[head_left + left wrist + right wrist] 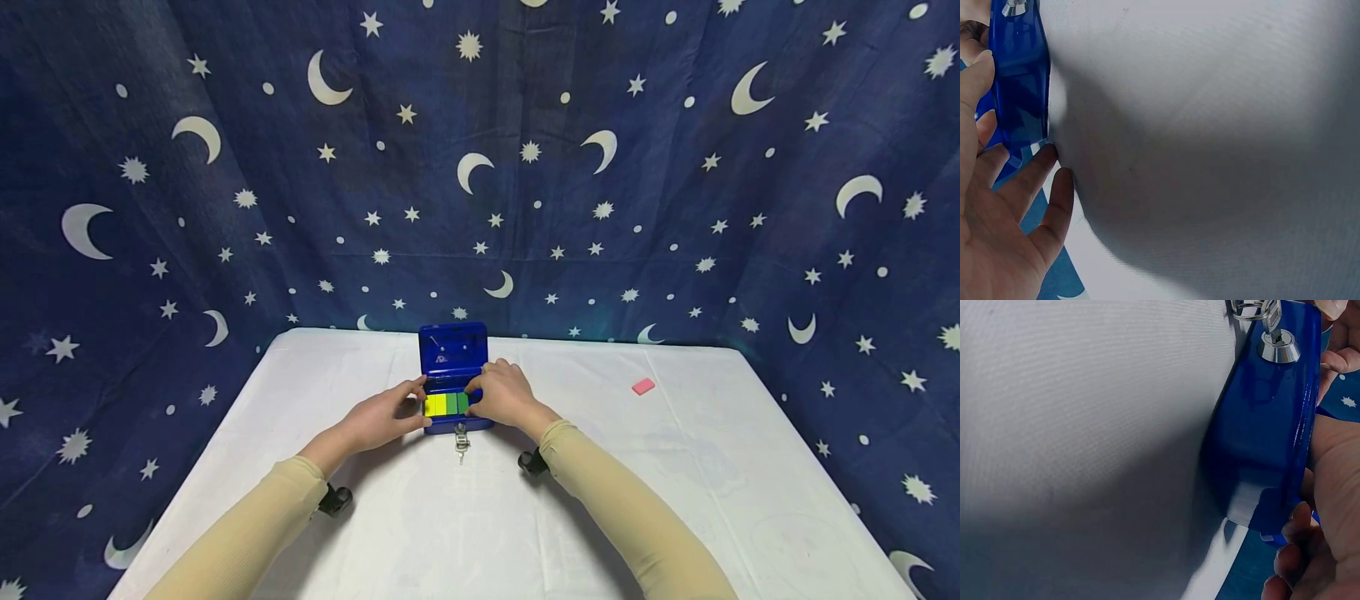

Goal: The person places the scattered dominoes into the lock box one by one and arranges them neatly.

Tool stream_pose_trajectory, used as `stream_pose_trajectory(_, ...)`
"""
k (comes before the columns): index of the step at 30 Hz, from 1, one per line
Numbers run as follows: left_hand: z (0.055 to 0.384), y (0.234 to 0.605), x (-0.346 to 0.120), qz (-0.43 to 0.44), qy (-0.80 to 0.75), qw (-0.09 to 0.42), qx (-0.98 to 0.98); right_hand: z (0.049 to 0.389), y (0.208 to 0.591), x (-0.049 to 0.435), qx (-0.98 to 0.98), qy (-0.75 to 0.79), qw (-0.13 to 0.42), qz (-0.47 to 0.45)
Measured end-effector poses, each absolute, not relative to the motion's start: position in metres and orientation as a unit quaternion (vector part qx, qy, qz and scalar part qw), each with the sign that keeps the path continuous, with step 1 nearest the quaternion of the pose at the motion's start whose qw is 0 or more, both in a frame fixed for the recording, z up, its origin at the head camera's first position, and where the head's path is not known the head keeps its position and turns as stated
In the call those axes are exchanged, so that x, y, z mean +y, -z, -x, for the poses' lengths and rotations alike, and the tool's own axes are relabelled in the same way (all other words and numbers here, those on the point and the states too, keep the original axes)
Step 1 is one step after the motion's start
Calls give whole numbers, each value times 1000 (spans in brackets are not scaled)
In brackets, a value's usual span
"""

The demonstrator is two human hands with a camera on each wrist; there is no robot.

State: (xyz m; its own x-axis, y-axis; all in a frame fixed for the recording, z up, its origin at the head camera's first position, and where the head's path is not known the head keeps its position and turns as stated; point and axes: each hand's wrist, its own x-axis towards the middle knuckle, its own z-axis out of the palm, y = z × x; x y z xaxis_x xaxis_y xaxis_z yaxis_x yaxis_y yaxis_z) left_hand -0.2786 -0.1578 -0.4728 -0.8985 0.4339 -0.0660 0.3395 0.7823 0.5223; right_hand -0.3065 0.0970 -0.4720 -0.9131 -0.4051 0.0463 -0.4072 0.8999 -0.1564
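The right-hand block of 2 green blocks is apparently pinched between the thumb and a finger of the right hand. The left end of the blue cash box is met by the left hand, its thumb at the front corner and its other fingers partly spread; whether anything is clamped there cannot be told. Beside the green blocks, 2 yellow blocks are set in the same row of 4 inside the box. The blocks are judged light, stiff and hard to damage, perhaps a little slick; each is best taken by opposite edges with the fingertips, since little room is left by the walls. The glossy box is probably rigid and heavier, and is best steadied by its ends, clear of the raised lid and of the key, seated in the front lock. Farther out, a pink block is seen lying apart on the white tablecloth.
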Motion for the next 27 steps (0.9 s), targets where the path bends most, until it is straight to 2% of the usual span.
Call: stream_pose_trajectory(27,279,472,-157,-207,-260,90,939,307,472,95,-975,-72,7,-208)
